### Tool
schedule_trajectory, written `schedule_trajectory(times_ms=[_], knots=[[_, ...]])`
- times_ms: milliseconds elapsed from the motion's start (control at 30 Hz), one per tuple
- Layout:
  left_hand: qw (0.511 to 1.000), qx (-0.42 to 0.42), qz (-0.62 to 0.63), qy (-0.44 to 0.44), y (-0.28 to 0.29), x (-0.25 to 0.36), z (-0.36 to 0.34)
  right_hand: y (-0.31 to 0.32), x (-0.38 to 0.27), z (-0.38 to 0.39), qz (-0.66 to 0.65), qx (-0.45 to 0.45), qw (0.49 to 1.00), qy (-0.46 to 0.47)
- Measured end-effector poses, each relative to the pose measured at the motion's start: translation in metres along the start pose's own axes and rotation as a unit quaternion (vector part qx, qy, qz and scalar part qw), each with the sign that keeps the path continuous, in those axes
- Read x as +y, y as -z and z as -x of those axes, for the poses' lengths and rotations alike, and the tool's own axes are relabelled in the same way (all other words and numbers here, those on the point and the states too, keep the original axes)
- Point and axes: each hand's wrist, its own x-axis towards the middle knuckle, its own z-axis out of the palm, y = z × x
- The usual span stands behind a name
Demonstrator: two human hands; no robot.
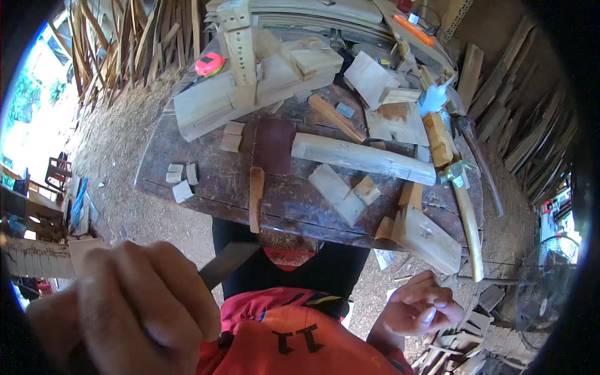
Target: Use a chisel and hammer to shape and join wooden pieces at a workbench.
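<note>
Left hand (134,306) is clenched into a full fist around the handle end of a flat metal blade (228,264) — a chisel or a file, hard to say which; the handle itself is buried in the fist. The blade juts out up and to the right of the knuckles, dark grey, flat-faced, square at the tip, pointing toward the near edge of the workbench (206,187) beyond it.

Judged from its look: steel, stiff, no give, modest weight for one hand. The bare blade would be slick and possibly sharp at the tip, so the handle end is the sensible place to hold — where the fist sits now.

Right hand (417,307) hangs well off to the right of the grip, fingers loosely curled, palm half turned up, holding nothing that I can see.

Ahead of the blade tip, on the dark bench: a slim upright wood strip (255,199) overhanging the near edge, a dark red-brown sheet (274,145) just past it — sandpaper perhaps. Further right of the tip, a long pale shaped timber (362,157) lies across the bench, with wedge-shaped offcuts (340,192) below it. A hammer (465,209) with a pale handle lies at the far right. A pink tape measure (210,63) sits at the bench's far side. Small wood blocks (181,180) lie left of the strip. Sawdust on the ground all round.
</note>
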Motion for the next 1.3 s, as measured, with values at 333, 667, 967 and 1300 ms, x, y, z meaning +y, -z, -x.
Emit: schedule_trajectory(times_ms=[333, 667, 967, 1300], knots=[[0.948, 0.285, 0.084, 0.116, 0.073, -0.036, 0.006, -0.066, 0.021, -0.012, 0.216, -0.186, 0.958, -0.013], [0.972, 0.06, 0.206, 0.096, 0.1, -0.058, -0.019, -0.077, -0.012, -0.009, 0.39, -0.253, 0.876, -0.13], [0.97, -0.012, 0.22, 0.097, 0.074, -0.066, -0.025, -0.025, -0.026, -0.028, 0.434, -0.235, 0.865, -0.089], [0.989, -0.022, 0.121, 0.083, 0.042, -0.074, -0.038, 0.057, 0.008, -0.052, 0.394, -0.099, 0.897, -0.173]])
